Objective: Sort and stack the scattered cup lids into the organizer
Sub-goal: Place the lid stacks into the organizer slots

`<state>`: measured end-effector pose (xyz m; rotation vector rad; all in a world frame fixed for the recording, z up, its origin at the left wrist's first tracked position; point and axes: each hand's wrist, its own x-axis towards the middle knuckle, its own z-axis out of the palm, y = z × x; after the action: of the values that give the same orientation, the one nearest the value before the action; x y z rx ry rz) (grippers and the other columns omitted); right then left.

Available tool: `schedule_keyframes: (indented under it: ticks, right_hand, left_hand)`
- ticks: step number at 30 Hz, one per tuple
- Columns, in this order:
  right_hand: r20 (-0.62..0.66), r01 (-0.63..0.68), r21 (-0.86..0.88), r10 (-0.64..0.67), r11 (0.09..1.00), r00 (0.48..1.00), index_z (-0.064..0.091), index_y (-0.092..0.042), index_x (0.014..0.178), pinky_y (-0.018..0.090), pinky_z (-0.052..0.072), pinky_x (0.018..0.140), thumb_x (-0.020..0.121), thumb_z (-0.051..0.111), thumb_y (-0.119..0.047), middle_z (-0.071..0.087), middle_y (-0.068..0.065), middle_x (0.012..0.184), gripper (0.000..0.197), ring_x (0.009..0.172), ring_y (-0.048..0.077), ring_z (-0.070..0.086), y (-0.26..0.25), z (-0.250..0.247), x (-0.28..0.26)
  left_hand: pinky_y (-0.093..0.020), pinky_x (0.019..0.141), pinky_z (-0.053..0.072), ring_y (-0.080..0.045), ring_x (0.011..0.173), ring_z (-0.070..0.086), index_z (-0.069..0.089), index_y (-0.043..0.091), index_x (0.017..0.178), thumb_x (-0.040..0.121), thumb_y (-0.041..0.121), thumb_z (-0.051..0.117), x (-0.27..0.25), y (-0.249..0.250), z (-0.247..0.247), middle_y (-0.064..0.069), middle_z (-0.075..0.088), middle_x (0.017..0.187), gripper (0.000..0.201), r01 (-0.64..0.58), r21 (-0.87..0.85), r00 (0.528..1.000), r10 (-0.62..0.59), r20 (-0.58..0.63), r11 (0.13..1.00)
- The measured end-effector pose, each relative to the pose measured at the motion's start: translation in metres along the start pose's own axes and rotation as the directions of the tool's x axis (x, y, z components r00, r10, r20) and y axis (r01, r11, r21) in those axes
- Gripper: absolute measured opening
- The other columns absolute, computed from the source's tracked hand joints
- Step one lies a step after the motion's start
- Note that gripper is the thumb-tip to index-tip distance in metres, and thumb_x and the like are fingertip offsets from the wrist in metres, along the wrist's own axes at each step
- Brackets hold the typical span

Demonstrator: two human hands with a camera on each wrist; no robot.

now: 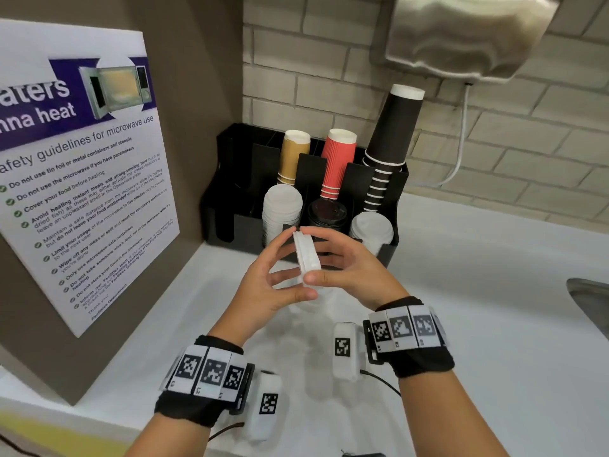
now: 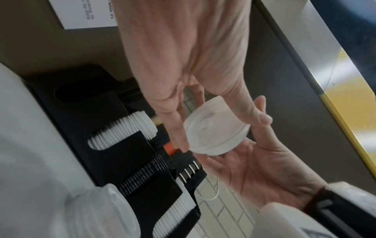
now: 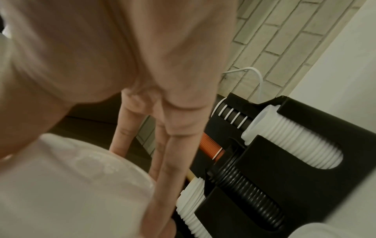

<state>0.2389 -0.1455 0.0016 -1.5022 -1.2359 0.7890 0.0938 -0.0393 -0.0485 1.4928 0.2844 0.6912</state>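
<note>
Between both hands (image 1: 324, 268), white lids (image 1: 306, 252)

We see a white countertop (image 1: 478, 291) filling the lower and right part of the head view, running up to a pale brick wall at the top. On it, at upper centre, stands a black organizer (image 1: 230, 206) pushed back against the wall (its front slots hold stacked lids, its rear slots upturned cups). At the left of the frame a brown panel rises from the counter. At the right edge a metal sink rim (image 1: 590, 291) is set into the surface. A thin dark cable (image 1: 382, 380) trails across the counter at lower centre.
</note>
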Motion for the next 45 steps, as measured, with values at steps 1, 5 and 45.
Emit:
schedule_keyframes:
  ticks: [1, 5, 45]
  right_hand:
    - [-0.012, 0.000, -0.005, 0.000, 1.000, 1.000, 0.056, -0.037, 0.127, 0.032, 0.050, 0.096, 0.071, 0.082, -0.021, 0.067, -0.005, 0.116, 0.064, 0.110, 0.011, 0.063, 0.000, 0.001, -0.001]
    - [-0.062, 0.024, -0.029, -0.026, 0.999, 0.998, 0.056, -0.033, 0.127, 0.029, 0.049, 0.097, 0.073, 0.082, -0.018, 0.067, -0.006, 0.115, 0.062, 0.110, 0.008, 0.061, 0.002, 0.005, -0.002]
    - [-0.288, -0.310, -0.939, 0.151, 0.149, 0.946, 0.028, -0.004, 0.146, 0.042, 0.019, 0.116, 0.102, 0.024, -0.043, 0.028, 0.013, 0.153, 0.059, 0.143, 0.029, 0.021, 0.060, -0.091, 0.067]
  left_hand:
    - [-0.023, 0.079, 0.055, -0.013, 0.113, 0.064, 0.049, 0.062, 0.124, 0.057, 0.023, 0.089, 0.000, 0.000, 0.000, 0.016, 0.059, 0.129, 0.087, -0.007, 0.000, 1.000, 0.007, -0.005, 1.000]
    - [-0.021, 0.078, 0.054, -0.009, 0.112, 0.064, 0.049, 0.066, 0.121, 0.052, 0.029, 0.094, 0.002, -0.003, 0.001, 0.022, 0.060, 0.125, 0.091, -0.013, -0.004, 1.000, 0.013, 0.008, 1.000]
    - [-0.043, 0.095, 0.052, -0.015, 0.093, 0.065, 0.068, 0.044, 0.099, 0.091, 0.022, 0.065, 0.004, -0.017, -0.036, 0.020, 0.064, 0.106, 0.024, 0.119, 0.178, 0.960, -0.068, -0.270, 0.977]
